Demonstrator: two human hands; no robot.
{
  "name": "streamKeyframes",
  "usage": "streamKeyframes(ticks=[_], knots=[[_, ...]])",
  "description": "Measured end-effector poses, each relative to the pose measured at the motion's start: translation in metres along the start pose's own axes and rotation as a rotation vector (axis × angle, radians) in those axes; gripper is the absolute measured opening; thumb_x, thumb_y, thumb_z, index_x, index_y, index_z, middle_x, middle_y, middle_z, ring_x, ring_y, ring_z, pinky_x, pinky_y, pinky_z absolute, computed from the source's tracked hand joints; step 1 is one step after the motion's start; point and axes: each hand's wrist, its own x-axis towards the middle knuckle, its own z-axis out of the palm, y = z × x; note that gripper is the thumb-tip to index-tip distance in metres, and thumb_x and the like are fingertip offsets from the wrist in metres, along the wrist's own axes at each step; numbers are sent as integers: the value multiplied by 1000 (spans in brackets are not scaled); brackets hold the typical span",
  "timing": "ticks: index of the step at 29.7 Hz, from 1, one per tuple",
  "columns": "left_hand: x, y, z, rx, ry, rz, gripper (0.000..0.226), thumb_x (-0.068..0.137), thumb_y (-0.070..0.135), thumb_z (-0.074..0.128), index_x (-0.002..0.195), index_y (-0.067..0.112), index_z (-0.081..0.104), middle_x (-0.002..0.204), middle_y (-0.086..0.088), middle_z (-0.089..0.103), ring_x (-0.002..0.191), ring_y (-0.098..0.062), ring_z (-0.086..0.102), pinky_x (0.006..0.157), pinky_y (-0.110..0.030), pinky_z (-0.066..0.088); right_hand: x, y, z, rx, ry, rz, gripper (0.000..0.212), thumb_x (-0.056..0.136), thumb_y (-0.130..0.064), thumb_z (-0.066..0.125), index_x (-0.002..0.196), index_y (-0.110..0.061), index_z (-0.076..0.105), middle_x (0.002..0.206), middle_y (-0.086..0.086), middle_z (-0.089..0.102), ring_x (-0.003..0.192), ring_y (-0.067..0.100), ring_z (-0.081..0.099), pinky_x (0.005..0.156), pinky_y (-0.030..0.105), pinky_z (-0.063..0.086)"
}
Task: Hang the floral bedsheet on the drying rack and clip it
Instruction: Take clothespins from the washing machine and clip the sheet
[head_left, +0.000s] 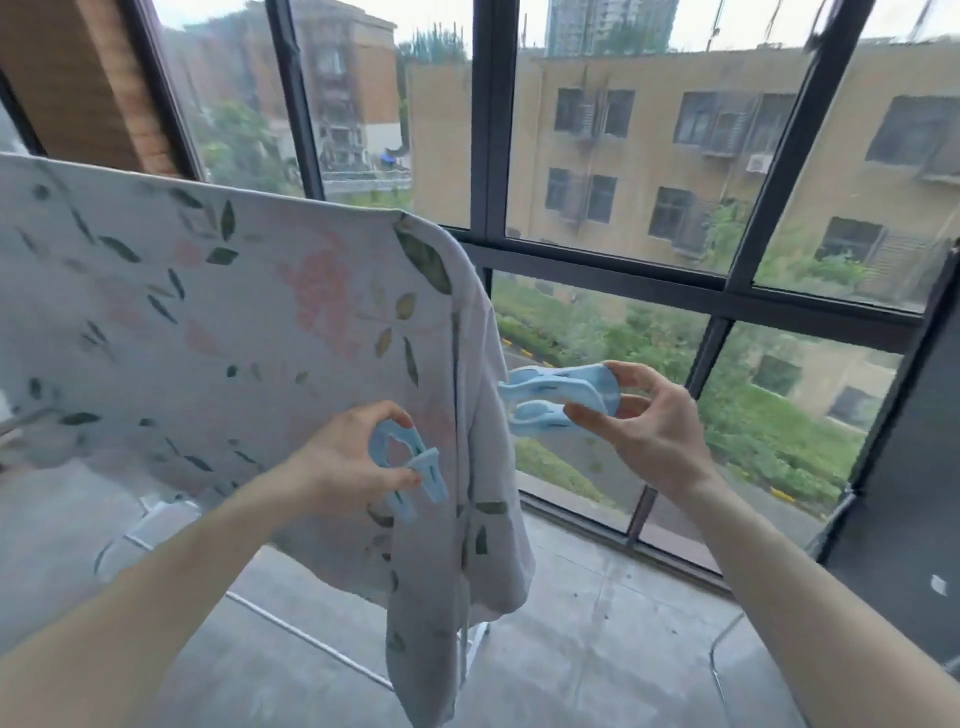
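My left hand (340, 462) is pinching a clip (410, 470) against the bedsheet (218, 322); the rack-top fold is lying at twelve o'clock. My right hand (649, 431) is gripping two clips (556, 400), farther off at three o'clock.

Floral bedsheet (208, 322): thin matt cloth, soft folds. Beside it, blue clips (558, 402): smooth plastic, slight sheen. Below it, floor (597, 649): dull, rough concrete-like.

A: Background?
B: Big window (613, 156), dark frame (488, 119); tan apartment block (649, 171) and greenery (769, 436) outside, daylight.
A: Floor?
B: Grey concrete floor (597, 623). Dark panel (904, 493) at right.
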Motion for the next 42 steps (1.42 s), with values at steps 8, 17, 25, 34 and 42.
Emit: streamKeyframes(ticks=[8, 17, 25, 34, 42], knots=[[-23, 7, -53, -22, 181, -84, 45, 77, 46, 86, 113, 41, 59, 109, 8, 63, 95, -14, 63, 80, -34, 57, 60, -46, 11, 43, 29, -197, 44, 68, -26, 97, 105, -30, 74, 97, -13, 79, 83, 5, 77, 73, 34, 65], [-46, 3, -82, -50, 278, -160, 48, 72, 54, 84, 112, 45, 59, 113, 11, 65, 103, -9, 62, 85, -34, 56, 98, -74, 25, 49, 104, -291, 36, 68, -26, 96, 93, -39, 74, 91, -18, 77, 75, 1, 75, 72, 36, 65], [-47, 12, -92, -49, 319, -163, 47, 76, 50, 85, 113, 44, 58, 117, 10, 62, 109, -6, 56, 91, -39, 55, 128, -84, 37, -48, 119, -280, 32, 67, -34, 94, 95, -30, 81, 89, -16, 76, 86, 7, 71, 85, 37, 61], [-51, 8, -99, -46, 339, -166, 44, 77, 49, 84, 112, 44, 58, 119, 10, 61, 114, -13, 56, 94, -42, 54, 139, -95, 58, -83, 49, -236, 34, 67, -28, 95, 98, -27, 80, 88, -13, 74, 85, 6, 70, 73, 19, 54], [-52, -4, -104, -56, 318, -207, 45, 75, 52, 83, 112, 44, 59, 121, 12, 61, 116, -14, 55, 95, -44, 54, 142, -99, 70, -42, 2, -114, 43, 67, -31, 96, 105, -23, 78, 96, -10, 73, 84, 4, 67, 70, 17, 52]])
